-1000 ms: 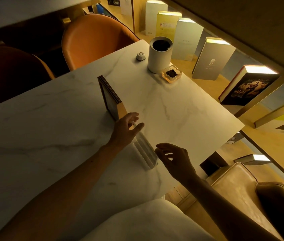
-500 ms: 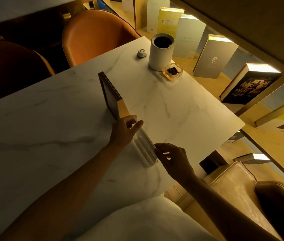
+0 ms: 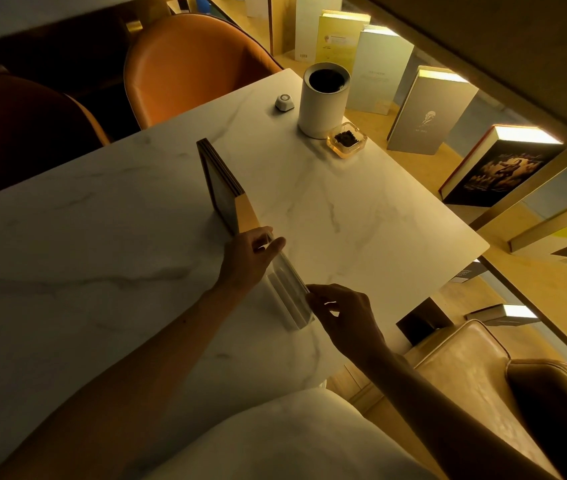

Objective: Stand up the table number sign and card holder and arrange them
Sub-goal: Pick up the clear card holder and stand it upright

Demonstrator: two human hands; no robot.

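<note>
Two hands on the clear card holder (image 3: 289, 289), upright near the bench (image 3: 361, 216) front edge.
Left hand (image 3: 249, 258) grip pinches its far top corner, right hand (image 3: 342, 315) grip pinches the near top corner. Dark framed table number sign (image 3: 221, 187) stands upright just beyond, touching or nearly touching the left hand. White cylinder (image 3: 322, 98), small ashtray (image 3: 346, 139) and a small white button (image 3: 284, 102) sit at the far corner.

Marble table (image 3: 102, 271): sign (image 3: 221, 188), card holder (image 3: 289, 292), canister (image 3: 322, 102), ashtray (image 3: 346, 140), button (image 3: 284, 102).
</note>
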